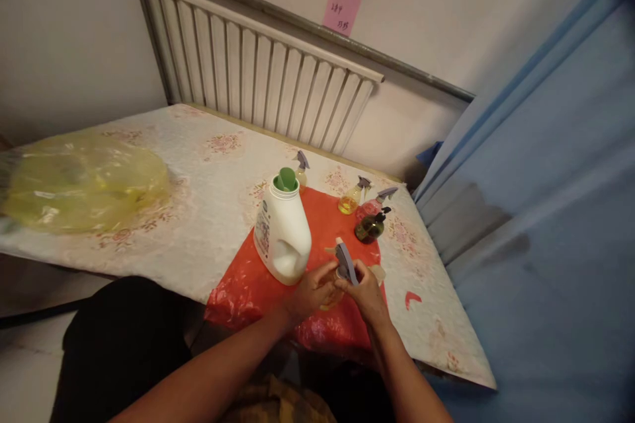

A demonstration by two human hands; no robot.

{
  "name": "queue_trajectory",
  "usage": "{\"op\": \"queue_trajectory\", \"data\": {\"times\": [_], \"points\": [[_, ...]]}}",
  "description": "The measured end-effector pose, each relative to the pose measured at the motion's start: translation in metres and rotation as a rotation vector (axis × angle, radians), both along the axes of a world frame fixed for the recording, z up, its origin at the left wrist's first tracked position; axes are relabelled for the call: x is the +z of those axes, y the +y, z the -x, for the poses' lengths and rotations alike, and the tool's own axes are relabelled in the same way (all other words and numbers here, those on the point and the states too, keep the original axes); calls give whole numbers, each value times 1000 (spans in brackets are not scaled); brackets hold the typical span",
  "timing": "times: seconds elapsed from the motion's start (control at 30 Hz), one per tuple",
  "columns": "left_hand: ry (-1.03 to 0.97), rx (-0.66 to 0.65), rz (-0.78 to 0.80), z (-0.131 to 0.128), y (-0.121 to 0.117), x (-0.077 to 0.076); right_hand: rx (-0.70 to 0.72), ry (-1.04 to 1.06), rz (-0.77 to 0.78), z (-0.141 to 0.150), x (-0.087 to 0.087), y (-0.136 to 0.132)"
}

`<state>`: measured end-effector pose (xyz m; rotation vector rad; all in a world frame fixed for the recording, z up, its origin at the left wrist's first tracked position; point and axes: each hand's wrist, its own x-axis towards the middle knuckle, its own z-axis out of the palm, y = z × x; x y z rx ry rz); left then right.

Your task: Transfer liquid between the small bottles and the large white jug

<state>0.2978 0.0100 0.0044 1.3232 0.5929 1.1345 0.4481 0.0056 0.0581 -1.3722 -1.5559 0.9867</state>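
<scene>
Close to the front edge of the red plastic sheet, a spray bottle with a grey trigger head (346, 264) is between my hands. My left hand (313, 289) has its fingers closed around the bottle's neck area. From the other side, my right hand (366, 292) grips the trigger head. Most of the bottle's body is hidden by my hands. Left of them stands a large white jug (290, 228) with a handle, upright, with a green funnel-like piece (286, 180) in its mouth. A pale, see-through object (378, 273) shows partly behind my right hand.
Behind the hands stand a yellow-liquid spray bottle (349, 201), a pink one (368, 209), a dark green pump bottle (370, 229) and another sprayer (301, 172). A yellow plastic bag (89, 182) lies left. A red scrap (412, 299) lies right, near the blue curtain (536, 198).
</scene>
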Motion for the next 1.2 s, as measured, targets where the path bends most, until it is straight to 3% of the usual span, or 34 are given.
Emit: {"op": "queue_trajectory", "data": {"times": [0.43,0.9,1.2], "points": [[-95,68,92,-3,6,1,-62,-34,-83,1,-5,-6],[-24,94,58,0,2,11,131,35,-117,-7,7,-4],[-21,146,25,-5,-2,2,-123,91,-127,9,-10,-7]]}}
